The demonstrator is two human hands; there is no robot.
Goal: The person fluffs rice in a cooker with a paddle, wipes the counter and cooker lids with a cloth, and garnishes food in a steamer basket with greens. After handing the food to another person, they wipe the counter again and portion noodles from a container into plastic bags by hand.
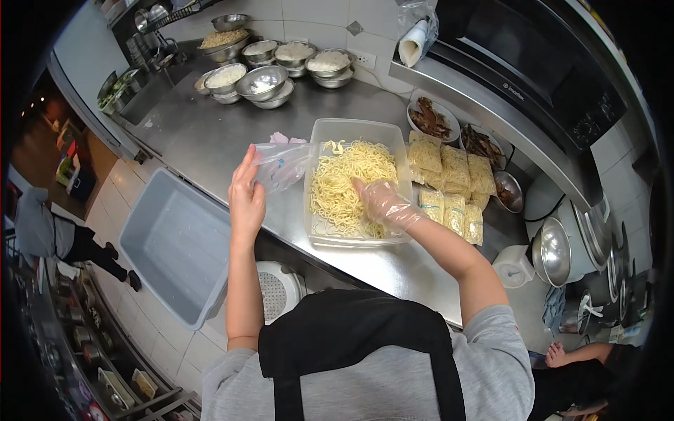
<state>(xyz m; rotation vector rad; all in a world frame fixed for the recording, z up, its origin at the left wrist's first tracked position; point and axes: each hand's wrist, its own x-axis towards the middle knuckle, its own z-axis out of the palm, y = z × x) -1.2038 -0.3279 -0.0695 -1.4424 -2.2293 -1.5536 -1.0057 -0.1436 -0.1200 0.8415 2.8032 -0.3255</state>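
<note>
clear plastic tub (317,133), brushed steel counter (203,133).

Along the back of the steel tabletop (210,140) we see a cluster of metal bowls (261,83), some filled with white food. To our right lie bagged noodle portions (453,184) beside two plates of dark food (430,118). A grey tub (179,242) sits on the floor, and a scale (514,266) stands near a round steel lid (552,251).

A clear plastic bag (281,165) is held open by the left hand (246,196); noodles (347,184) in the container (358,130) near the counter's (203,133) front edge are gripped by the gloved right hand (385,203).
</note>
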